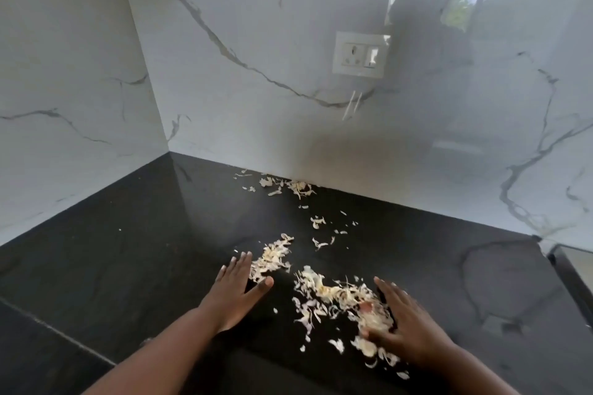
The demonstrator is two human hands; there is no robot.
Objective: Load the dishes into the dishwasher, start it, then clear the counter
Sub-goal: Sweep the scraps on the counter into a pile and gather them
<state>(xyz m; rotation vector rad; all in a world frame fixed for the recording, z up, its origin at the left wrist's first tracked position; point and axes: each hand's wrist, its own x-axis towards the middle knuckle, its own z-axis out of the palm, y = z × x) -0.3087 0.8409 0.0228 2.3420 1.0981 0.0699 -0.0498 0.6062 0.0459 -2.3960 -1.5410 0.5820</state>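
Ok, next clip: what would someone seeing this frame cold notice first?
Pale peel scraps strewn over a glossy black counter, thickest near the front and trailing back to the wall. The left hand and right hand lie flat on either side of the heap, fingers straight, as if raking it together. Behind, a white marble-look backsplash carries a wall socket.

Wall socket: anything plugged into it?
No. The wall socket on the marble backsplash shows bare pin holes and a switch, with no plug or cord in it.
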